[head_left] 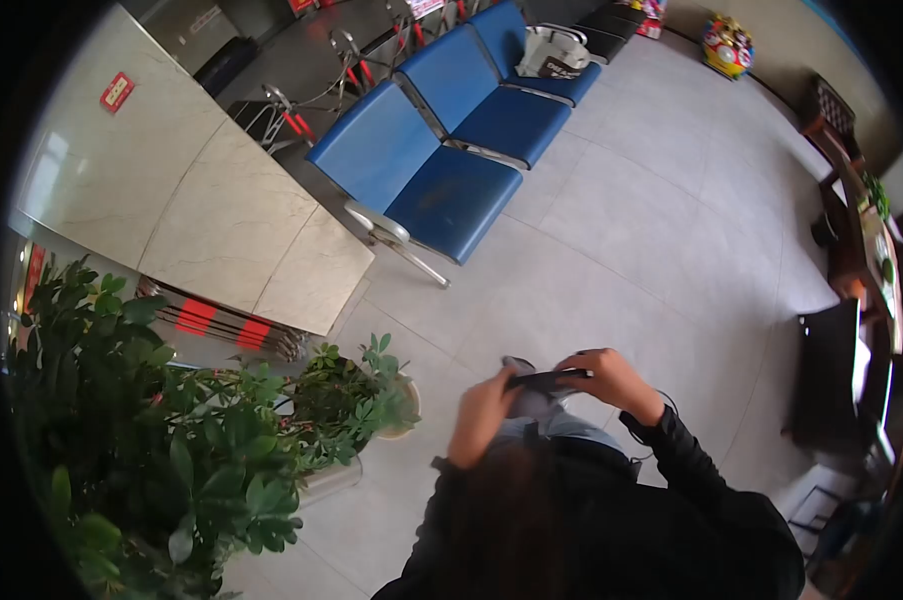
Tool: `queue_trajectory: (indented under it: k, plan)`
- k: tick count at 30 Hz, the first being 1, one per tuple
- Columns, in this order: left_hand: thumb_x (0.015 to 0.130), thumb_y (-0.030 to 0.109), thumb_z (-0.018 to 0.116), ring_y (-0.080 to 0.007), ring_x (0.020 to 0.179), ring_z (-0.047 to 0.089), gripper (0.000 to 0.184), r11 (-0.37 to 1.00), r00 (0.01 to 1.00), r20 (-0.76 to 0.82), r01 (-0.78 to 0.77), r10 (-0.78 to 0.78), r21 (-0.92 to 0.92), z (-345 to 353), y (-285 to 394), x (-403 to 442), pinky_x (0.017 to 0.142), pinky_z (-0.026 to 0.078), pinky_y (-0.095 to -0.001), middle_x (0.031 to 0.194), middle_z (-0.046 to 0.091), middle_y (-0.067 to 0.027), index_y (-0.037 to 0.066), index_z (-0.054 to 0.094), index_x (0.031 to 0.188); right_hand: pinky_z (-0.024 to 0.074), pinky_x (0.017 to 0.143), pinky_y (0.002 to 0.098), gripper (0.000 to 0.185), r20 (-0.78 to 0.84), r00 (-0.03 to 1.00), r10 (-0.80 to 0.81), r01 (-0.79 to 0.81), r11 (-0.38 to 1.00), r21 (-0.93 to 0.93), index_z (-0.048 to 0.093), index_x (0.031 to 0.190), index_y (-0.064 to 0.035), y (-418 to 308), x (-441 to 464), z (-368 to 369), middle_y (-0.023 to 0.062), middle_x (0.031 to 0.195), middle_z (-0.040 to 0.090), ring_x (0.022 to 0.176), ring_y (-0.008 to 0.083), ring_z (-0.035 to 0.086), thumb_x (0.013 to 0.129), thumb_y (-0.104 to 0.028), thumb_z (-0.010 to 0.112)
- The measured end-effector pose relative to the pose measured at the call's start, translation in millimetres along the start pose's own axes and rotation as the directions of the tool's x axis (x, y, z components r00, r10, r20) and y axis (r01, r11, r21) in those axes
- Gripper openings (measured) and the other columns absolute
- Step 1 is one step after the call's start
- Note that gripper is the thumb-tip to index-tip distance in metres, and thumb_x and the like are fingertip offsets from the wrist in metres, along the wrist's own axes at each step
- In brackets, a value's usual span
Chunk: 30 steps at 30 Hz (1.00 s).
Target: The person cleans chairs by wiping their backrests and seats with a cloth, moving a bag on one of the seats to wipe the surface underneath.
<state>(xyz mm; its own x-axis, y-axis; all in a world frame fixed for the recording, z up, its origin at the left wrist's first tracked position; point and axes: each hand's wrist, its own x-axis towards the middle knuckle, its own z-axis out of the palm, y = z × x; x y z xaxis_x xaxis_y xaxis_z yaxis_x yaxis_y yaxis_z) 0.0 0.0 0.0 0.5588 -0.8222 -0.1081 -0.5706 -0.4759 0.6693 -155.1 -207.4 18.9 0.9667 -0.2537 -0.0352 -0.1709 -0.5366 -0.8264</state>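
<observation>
A dark, flat, phone-sized object (549,381) is held in front of my body, seen nearly edge-on, so its kind is unclear. My left hand (482,412) is closed on its left end, slightly blurred. Around its right end, the bent fingers and thumb of my right hand (616,381) grip it. Close to my right wrist, a thin dark cable (671,403) loops down. Below the object, my light-blue trousers (591,432) and part of a shoe show.
Leafy potted plants (211,450) stand at left, beside a marble-topped counter (241,220). Ahead is a row of blue seats (456,200) with a bag (554,52) on one. Dark wooden furniture (829,375) lines the right side. Grey floor tiles (661,230) lie between.
</observation>
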Motion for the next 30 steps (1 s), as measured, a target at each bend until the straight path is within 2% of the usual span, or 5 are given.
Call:
queue_trajectory:
  k: [3,9,13,18,30]
  plan:
    - [0.082,0.005,0.061,-0.0373,0.092,0.062,0.036,0.986,0.964,-0.255,-0.116,0.083,-0.119,3.7,-29.2,113.3,0.079,0.05,-0.0428,0.101,0.065,-0.0161,0.009,0.061,0.117,0.0501,0.067,0.0386,0.017,0.116,0.952,-0.282,0.293,0.952,-0.092,0.069,0.096,-0.0063,6.2,134.9,-72.3,0.0136,0.082,0.066,0.073,0.033,0.063,0.084,-0.018,0.067]
    - [0.081,-0.003,0.054,-0.0382,0.116,0.051,0.051,0.983,0.86,-0.481,0.185,-0.168,-0.012,-39.4,-89.8,178.2,0.099,0.041,-0.0429,0.124,0.055,-0.019,0.015,0.056,0.129,0.0503,0.064,0.0376,0.013,0.021,0.928,-0.372,0.373,0.927,-0.045,0.07,0.093,-0.0051,12.3,290.8,-83.7,0.0129,0.081,0.066,0.072,0.032,0.062,0.083,-0.014,0.068]
    - [0.08,-0.007,0.05,-0.0384,0.122,0.046,0.054,0.988,0.79,-0.609,0.138,-0.071,0.063,-96.9,-113.0,269.8,0.101,0.039,-0.0454,0.134,0.047,-0.0217,0.01,0.054,0.131,0.0493,0.063,0.0311,0.017,-0.27,0.96,-0.075,0.106,0.989,0.104,0.069,0.096,0.0006,37.9,373.7,-113.4,0.0125,0.078,0.068,0.065,0.018,0.062,0.087,-0.013,0.066]
    - [0.094,0.006,0.05,-0.0224,0.073,0.065,0.02,0.908,0.718,-0.624,0.027,-0.308,-0.418,-152.8,-157.2,373.8,0.068,0.049,-0.0312,0.082,0.065,-0.0133,0.001,0.059,0.111,0.0347,0.056,0.0242,0.024,-0.495,0.812,0.308,-0.148,0.93,0.335,0.063,0.089,0.0032,107.2,462.0,-176.3,-0.0034,0.068,0.049,0.064,0.0055,0.041,0.094,-0.02,0.059]
    - [0.09,0.013,0.051,-0.041,0.071,0.061,0.024,0.809,0.726,-0.41,0.351,-0.553,-0.471,-178.9,-244.2,554.9,0.063,0.045,-0.0452,0.077,0.061,-0.0251,-0.002,0.061,0.106,0.0418,0.084,0.0299,0.011,-0.295,0.815,0.498,0.069,0.421,0.904,0.059,0.094,-0.011,218.6,735.4,-194.2,0.0007,0.092,0.058,0.089,0.0116,0.054,0.096,-0.02,0.052]
